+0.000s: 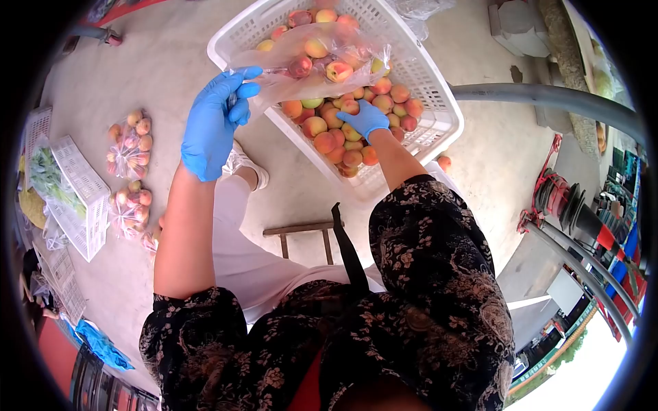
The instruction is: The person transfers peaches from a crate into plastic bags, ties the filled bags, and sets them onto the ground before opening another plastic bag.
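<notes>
My left hand [216, 116], in a blue glove, is closed on the gathered edge of a clear plastic bag [271, 88]. The bag stretches across the white plastic crate [449, 130], with several peaches [316, 48] in it. Inside the crate's near half lies a heap of loose red and yellow peaches [325, 142]. My right hand [367, 120], also gloved in blue, reaches down onto that heap. Its thumb and fingers are around a peach [349, 107]; part of the fingers is hidden from me.
Filled bags of peaches [130, 147] stand on the floor at left, near a white crate of leafy greens [86, 185]. A small wooden stool [301, 228] is between my legs. A grey curved bar [548, 96] runs right of the crate. One peach [444, 163] lies on the floor.
</notes>
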Demonstrator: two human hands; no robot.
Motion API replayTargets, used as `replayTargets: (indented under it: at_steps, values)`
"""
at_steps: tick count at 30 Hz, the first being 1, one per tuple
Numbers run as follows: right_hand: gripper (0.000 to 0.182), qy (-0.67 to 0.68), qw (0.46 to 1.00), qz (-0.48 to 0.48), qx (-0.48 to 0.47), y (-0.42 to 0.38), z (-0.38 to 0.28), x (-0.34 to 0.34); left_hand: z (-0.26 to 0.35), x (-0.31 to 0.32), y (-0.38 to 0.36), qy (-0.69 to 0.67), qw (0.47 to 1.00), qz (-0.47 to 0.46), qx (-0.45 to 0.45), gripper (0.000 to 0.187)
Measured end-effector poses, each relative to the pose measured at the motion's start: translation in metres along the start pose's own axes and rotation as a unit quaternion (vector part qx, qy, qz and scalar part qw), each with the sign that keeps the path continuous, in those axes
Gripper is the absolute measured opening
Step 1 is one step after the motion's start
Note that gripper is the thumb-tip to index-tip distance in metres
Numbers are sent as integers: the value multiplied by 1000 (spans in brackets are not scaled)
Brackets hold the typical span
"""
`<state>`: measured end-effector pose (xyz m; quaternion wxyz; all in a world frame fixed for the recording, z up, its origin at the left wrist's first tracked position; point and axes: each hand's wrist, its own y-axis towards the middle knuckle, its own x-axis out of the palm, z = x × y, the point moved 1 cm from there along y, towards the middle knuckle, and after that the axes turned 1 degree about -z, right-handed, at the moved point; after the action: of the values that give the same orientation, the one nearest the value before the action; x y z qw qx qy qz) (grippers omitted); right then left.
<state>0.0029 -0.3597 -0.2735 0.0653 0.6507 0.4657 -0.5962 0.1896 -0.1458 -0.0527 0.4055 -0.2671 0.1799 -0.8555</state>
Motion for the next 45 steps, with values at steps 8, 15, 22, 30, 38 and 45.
replayTargets:
  at_steps: [8, 15, 22, 30, 38, 45]
  values:
    - [74, 493, 715, -445, 220, -38, -19, -29, 1, -13, -5, 6, 1000, -8, -6, 30]
    - [83, 618, 604, -378, 333, -47, -55, -3, -1, -10, -12, 25, 1000, -13, -9, 28]
    - [57, 634, 676, -376, -15, -64, -49, -69, -2, -11, -12, 22, 1000, -20, 1, 26]
    - [47, 686, 695, -212, 26, 21, -132, -100, 1, -4, -12, -73, 996, -42, 5, 32]
    - [45, 512, 839, -180, 35, 26, -100, -100, 10, -5, -11, -151, 988, -35, -16, 34]
    - [62, 199, 957, -211, 12, -23, -41, -16, 2, -8, -21, -88, 995, -26, -26, 34]
